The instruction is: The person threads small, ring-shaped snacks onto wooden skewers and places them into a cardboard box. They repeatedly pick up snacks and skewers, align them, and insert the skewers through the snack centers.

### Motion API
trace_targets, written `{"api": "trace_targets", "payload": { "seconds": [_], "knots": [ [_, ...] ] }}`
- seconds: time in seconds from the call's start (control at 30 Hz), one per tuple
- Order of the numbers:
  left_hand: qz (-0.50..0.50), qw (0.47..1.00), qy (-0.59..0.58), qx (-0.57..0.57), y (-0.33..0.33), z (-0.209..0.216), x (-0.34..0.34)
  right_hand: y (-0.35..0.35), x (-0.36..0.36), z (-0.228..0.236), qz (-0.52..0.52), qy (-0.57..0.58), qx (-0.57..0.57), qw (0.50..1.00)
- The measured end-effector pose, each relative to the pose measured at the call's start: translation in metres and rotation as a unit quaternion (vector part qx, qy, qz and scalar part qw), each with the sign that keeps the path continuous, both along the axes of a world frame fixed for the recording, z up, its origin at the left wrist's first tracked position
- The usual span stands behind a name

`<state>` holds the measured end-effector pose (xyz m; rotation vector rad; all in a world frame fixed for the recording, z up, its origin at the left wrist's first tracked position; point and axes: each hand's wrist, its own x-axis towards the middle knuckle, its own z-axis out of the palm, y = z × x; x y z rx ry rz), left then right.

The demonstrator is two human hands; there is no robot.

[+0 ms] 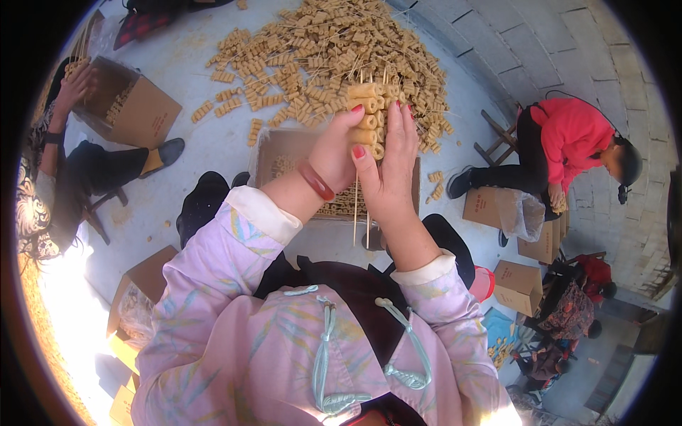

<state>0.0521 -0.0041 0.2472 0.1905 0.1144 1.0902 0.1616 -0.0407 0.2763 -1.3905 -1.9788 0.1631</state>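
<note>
Between my two hands is a bundle of skewers of tan rolls (366, 122), small hollow tubes of food threaded on thin wooden sticks. The stick ends poke out above and below the bundle. My left hand (332, 153) closes on its left side, with the thumb on the rolls. From the right, my right hand (391, 170) presses against it, thumb across the front and fingers along the far side. Below them an open cardboard box (268, 149) holds more such skewers; my hands and forearms hide part of it.
Beyond the box, a large pile of skewered rolls (320, 53) covers the floor. Seated at left, a person holds skewers beside a cardboard box (145, 113). At right, a person in red (568, 131) bends over boxes near a block wall (526, 42). More people sit farther back.
</note>
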Motion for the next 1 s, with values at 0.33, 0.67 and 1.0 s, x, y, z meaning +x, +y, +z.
{"api": "trace_targets", "payload": {
  "seconds": [0.33,0.67,1.0],
  "knots": [
    [0.018,0.999,-0.002,-0.027,0.005,-0.005,0.002,0.003,0.018,0.011,0.046,-0.036,0.008,0.998],
    [-0.011,0.999,0.011,-0.047,0.004,-0.011,0.003,0.0,0.014,0.003,0.039,-0.069,0.024,0.997],
    [-0.02,1.0,-0.013,-0.019,0.002,0.0,0.003,0.0,0.017,0.005,0.023,-0.099,0.043,0.994]
  ]
}}
